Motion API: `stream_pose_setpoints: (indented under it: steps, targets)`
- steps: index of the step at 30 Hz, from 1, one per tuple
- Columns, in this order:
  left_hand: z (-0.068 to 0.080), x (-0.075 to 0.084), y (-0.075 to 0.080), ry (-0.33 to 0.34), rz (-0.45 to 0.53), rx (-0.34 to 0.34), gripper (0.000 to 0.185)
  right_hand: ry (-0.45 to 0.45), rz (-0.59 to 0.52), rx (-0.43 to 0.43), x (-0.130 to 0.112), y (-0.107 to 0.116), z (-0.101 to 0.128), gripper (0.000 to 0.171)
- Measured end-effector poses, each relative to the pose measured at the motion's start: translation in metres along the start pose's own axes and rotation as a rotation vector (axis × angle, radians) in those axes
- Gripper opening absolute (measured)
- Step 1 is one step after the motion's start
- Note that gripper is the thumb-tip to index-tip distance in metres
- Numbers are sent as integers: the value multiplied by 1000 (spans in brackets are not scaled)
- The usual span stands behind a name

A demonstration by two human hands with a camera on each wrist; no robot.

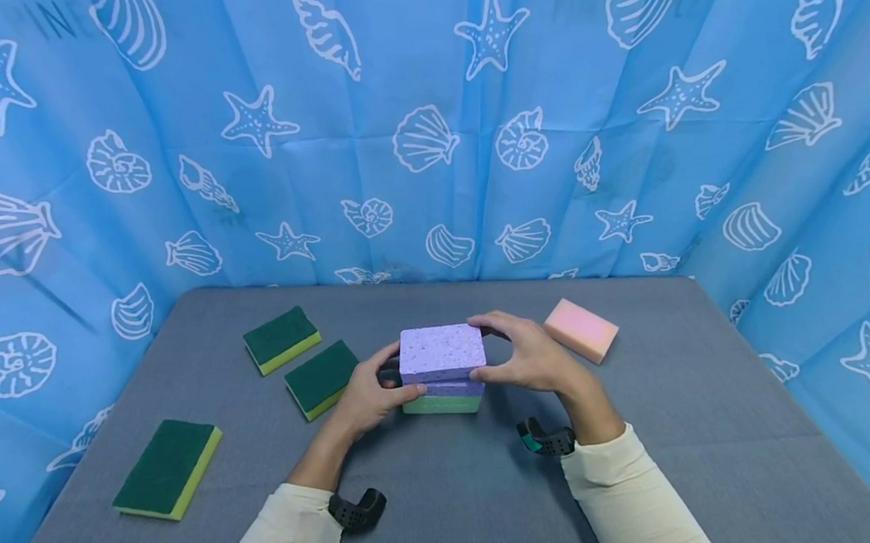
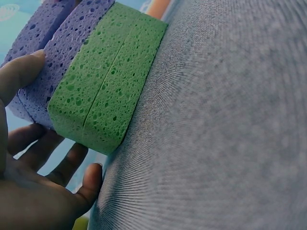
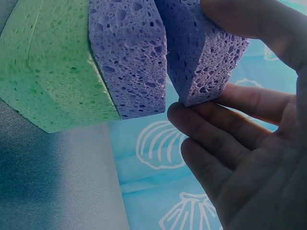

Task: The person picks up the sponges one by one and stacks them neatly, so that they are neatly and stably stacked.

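pinch by the right hand on the right end of the upper purple sponge, with thumb on the near side and fingers toward the far side. similar clasp by the left hand at the left end, with thumb tip near the line above the lower purple sponge and lower fingers spread beside the layers underneath; contact of those fingers with the sides impossible to tell. position of the upper purple sponge: uppermost, tilted, over the lower one, with a wedge-shaped gap between in the right wrist view. beneath both, a green block with a lengthwise line; one piece or two, impossible to tell. to the left on the grey table: a rear scouring sponge, a middle scouring sponge near the left hand, and a front scouring sponge well apart, all dark green above and yellow below. to the right, beyond the right hand: a pink-and-orange sponge. behind, a blue curtain with white shells and starfish.
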State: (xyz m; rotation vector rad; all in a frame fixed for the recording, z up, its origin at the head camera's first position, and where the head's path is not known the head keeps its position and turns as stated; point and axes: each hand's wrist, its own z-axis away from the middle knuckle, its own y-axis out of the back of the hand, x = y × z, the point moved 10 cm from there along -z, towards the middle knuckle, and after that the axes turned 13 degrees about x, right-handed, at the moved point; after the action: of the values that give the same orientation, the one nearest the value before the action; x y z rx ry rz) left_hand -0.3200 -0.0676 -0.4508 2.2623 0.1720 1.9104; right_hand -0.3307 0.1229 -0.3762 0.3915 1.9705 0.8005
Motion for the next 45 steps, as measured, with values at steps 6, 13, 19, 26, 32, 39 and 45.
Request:
stream_pose_setpoints:
  steps: [6,13,19,26,32,39,45]
  targets:
    - [1,0,1,-15,-4,4,77,-19,37,-29,2,-3,0,74]
    - [0,0,0,1,4,-5,78,-36,75,-55,3,-5,1,71]
    - [-1,0,0,-10,-2,-7,80,-54,109,-65,3,-5,2,72]
    - [0,1,0,-17,3,-12,80,-61,120,-81,2,-5,3,73]
    - [-1,1,-1,-11,0,-17,80,-64,125,-96,1,-5,4,75]
    - [0,4,1,-8,27,-10,81,-71,131,-113,1,-6,5,80]
    - [0,12,2,-52,80,-17,77,-68,139,-115,0,-6,5,81]
